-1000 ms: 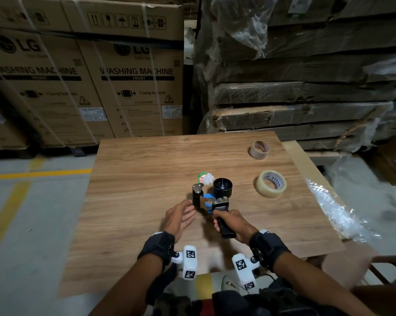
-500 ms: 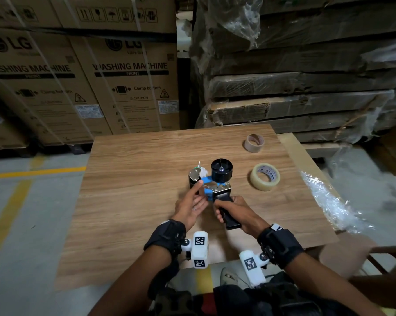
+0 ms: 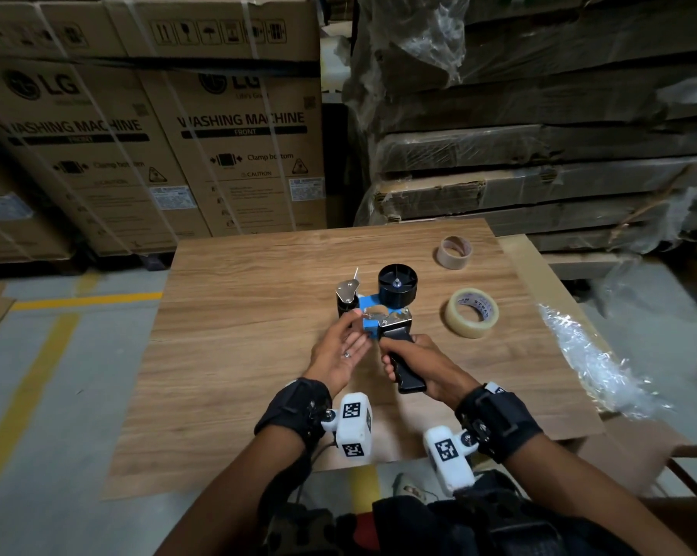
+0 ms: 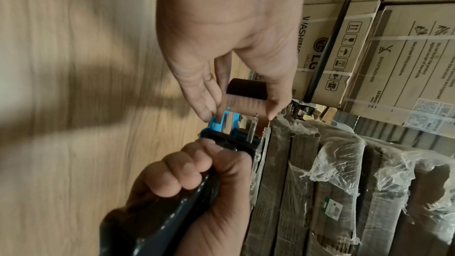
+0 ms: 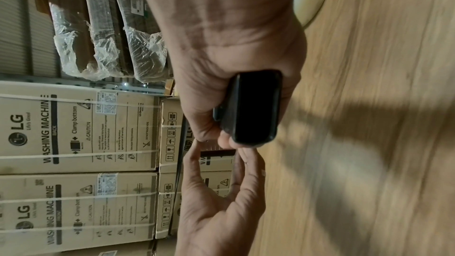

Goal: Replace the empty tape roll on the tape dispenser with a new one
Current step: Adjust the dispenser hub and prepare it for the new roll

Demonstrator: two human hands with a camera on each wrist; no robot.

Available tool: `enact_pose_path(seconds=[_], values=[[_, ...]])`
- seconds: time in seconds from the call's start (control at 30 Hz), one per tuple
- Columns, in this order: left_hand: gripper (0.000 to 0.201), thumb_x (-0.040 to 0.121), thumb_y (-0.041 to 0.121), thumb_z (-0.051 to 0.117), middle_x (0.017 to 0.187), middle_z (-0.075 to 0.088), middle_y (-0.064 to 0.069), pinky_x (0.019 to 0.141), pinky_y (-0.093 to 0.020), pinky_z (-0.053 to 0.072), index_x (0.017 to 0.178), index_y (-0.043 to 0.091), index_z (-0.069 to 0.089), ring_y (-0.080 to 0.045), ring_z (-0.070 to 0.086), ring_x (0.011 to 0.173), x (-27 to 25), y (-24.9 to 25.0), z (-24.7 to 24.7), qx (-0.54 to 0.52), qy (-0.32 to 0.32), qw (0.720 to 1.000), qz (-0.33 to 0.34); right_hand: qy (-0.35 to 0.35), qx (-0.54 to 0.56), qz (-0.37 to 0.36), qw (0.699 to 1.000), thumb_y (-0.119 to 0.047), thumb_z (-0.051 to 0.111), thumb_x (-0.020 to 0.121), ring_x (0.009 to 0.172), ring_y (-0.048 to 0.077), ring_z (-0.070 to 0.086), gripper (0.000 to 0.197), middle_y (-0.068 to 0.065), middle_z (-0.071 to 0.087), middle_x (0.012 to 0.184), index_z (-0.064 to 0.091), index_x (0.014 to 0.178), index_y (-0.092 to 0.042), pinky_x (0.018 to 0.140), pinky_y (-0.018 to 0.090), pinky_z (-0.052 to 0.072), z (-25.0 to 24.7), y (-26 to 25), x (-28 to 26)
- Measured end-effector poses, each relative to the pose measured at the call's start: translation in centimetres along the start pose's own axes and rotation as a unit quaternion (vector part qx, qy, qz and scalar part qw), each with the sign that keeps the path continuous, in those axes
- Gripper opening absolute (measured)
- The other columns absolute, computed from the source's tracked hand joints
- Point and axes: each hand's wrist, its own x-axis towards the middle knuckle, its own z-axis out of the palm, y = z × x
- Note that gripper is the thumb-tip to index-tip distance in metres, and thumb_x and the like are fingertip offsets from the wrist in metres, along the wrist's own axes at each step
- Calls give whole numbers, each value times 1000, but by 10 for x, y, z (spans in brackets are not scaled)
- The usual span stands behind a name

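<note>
A tape dispenser [image 3: 383, 315] is held just above a wooden table [image 3: 234, 355], its black handle [image 3: 405, 363] wrapped by the curled fingers of the right hand [image 3: 423, 361]. The left hand [image 3: 340, 347] is stretched toward the dispenser's front end, fingers nearly straight, its fingertips [image 4: 206, 112] at the blue frame [image 4: 221, 124] near the roller; whether anything is pinched there cannot be told from the blurred wrist views.

The black spindle [image 3: 397, 283] stands bare, so the spent core appears to have been taken off already. The new tape roll [image 3: 472, 313] lies flat on the table just right of the dispenser; the empty core [image 3: 454, 252] lies farther back.

The new roll is judged light and stiff, its wound face smooth and likely slippery, and best taken across its outer rim with the hole left free for the spindle. The dispenser is judged rigid, and care is called for near its metal cutter plate [image 3: 347, 290].

Crumpled plastic wrap [image 3: 595, 355] hangs at the table's right edge; nothing is seen between roll and spindle. Boxed washing machines [image 3: 234, 146] are stacked behind.
</note>
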Motion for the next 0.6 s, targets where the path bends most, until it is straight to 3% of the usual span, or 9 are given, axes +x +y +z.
enact_pose_path(seconds=[0.07,0.13,0.27,0.37,0.43,0.6], values=[[29,74,15,84,79,73,-14,86,-38,60,98,6,72,-20,75,78,1,1,2,-6,12,1000,10,1,4,0,1000,-10,68,90,49,15,55,11,7,60,63,64,80,-6,45,23,48,2,-2,2],[37,74,15,85,95,76,-16,91,-38,59,106,6,69,-22,75,89,1,-2,4,-8,16,1000,20,3,13,-2,1000,-10,68,90,49,15,55,11,7,60,62,65,80,-6,45,23,49,4,-3,5],[36,75,16,84,109,73,-21,85,-35,59,104,7,66,-27,72,99,2,-3,3,8,24,999,21,8,5,-18,1000,-11,70,89,51,17,57,8,9,61,65,67,84,-4,48,24,51,4,-2,7],[52,74,26,86,121,67,-22,94,-39,57,115,6,62,-30,70,108,7,4,-2,36,-4,999,14,9,4,-18,1000,-11,69,90,51,16,56,10,8,60,64,66,83,-5,49,24,51,2,-3,9],[62,73,34,86,124,66,-20,95,-40,57,122,7,60,-29,70,108,8,9,-5,56,-12,998,13,6,3,-20,1000,-10,69,90,51,16,56,11,8,60,64,66,81,-6,49,24,50,3,-5,11],[61,76,34,84,121,67,-18,100,-40,55,123,4,60,-26,71,105,13,10,-9,60,-6,998,6,3,-16,-21,1000,-9,69,88,52,17,56,10,8,60,65,66,79,-7,50,25,51,5,-10,17]])
